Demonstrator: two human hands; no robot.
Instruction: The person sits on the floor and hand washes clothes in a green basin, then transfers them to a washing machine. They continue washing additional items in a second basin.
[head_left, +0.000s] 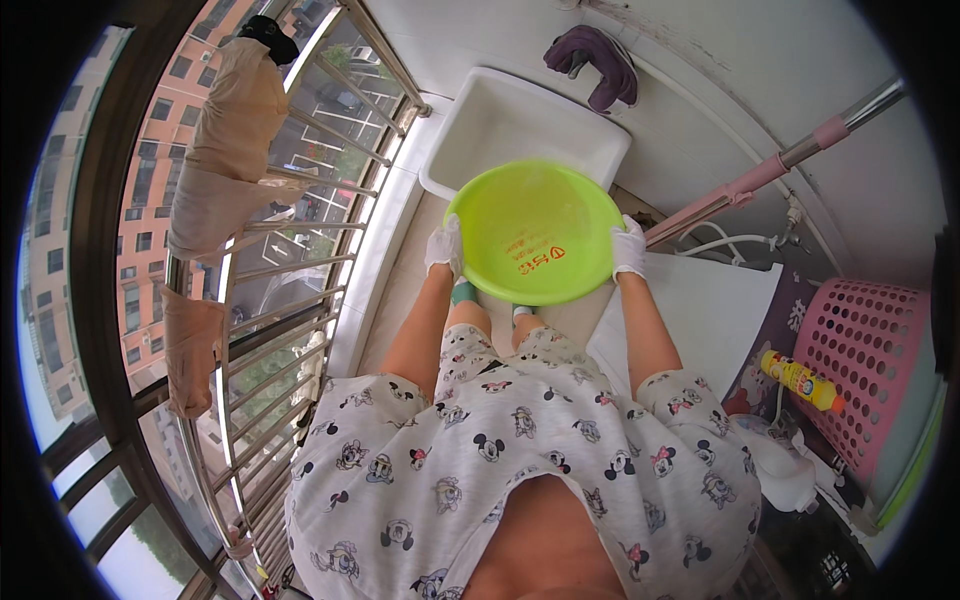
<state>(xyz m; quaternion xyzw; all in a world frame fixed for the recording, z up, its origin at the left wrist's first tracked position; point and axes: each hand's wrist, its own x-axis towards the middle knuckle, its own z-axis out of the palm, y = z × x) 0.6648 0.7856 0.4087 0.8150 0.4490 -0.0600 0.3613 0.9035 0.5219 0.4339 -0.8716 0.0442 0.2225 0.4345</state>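
Both of my hands wear white gloves and grip a round lime-green plastic basin (491, 225) by opposite sides of its rim. My left hand (445, 247) is on the left side, and my right hand (628, 247) is on the right. The basin is held out in front of my body, above the tiled floor, with red printing inside it. Beyond it stands a white rectangular sink (487, 112), whose near edge the basin partly hides. No loose objects show inside the basin. Some fingers are hidden behind its rim.
On the left, garments (240, 120) hang at a window with metal railings (300, 262). A pink and silver pole (757, 180) slants in from the right, above a white surface (705, 300). A yellow bottle (802, 380) lies by a pink perforated basket (862, 360). A purple cloth item (600, 60) hangs on the wall.
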